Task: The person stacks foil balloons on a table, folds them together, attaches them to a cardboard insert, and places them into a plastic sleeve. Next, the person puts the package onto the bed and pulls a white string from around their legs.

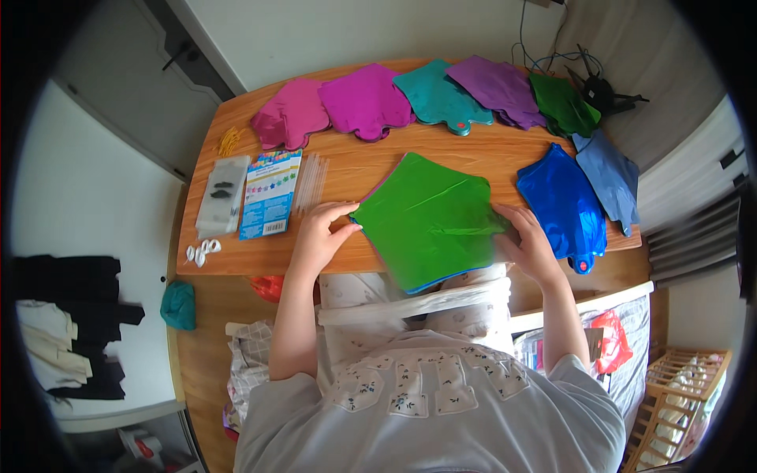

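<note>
Fingers (341, 210) slightly parted, left hand (317, 240) holding green foil sheet (430, 217) by one corner, right hand (530, 244) by its right edge

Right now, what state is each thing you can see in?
Green balloon: flat, creased, lower tip beyond the table edge
Left fingers: touching its left corner
Right fingers: at its right edge, blurred
Blue balloon: uninflated, wrinkled
Grey-blue balloon: uninflated
Back-row balloons: uninflated, overlapping
Clear straws: lying side by side
Printed card: lying flat
Yellow string: bunched
</note>
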`<state>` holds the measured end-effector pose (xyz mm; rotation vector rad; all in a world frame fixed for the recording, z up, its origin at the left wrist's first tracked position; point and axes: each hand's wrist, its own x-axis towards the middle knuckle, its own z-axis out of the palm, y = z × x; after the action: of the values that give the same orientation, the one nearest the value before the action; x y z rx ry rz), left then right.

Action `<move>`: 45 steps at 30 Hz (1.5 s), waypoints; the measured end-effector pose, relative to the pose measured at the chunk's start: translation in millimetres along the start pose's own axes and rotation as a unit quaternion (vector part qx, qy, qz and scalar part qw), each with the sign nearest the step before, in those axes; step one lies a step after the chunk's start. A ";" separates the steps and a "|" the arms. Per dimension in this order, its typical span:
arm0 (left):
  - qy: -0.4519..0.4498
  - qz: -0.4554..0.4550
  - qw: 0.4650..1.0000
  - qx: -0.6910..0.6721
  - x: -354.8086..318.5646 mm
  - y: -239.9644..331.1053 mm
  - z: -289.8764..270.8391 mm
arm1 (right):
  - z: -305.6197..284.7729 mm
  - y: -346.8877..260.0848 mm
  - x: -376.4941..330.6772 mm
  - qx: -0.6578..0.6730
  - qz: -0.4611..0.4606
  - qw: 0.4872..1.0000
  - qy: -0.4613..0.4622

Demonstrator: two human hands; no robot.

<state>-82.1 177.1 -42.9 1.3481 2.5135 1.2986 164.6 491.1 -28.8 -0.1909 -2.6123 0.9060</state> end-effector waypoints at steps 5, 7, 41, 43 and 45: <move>0.013 -0.060 0.998 -0.031 1.7 -4.7 5.2 | -2.0 2.9 -1.8 0.048 0.025 0.999 0.000; 0.015 -0.051 0.998 -0.022 0.4 -5.7 5.6 | -3.8 4.7 -3.8 0.025 0.019 1.000 -0.003; -0.118 0.126 0.984 0.050 -18.1 39.9 14.7 | 45.7 -30.8 -60.0 -0.051 0.056 0.982 0.173; -0.122 0.112 0.986 0.024 -21.8 38.4 12.1 | 33.9 -36.5 -57.2 -0.036 0.065 0.986 0.147; -0.121 0.101 0.987 0.009 -22.2 34.7 3.4 | 20.9 -35.4 -52.4 -0.020 0.073 0.990 0.121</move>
<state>-43.0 173.9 -29.8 1.6887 2.2824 1.0633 204.7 438.6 -37.6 -0.4783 -2.4155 0.8212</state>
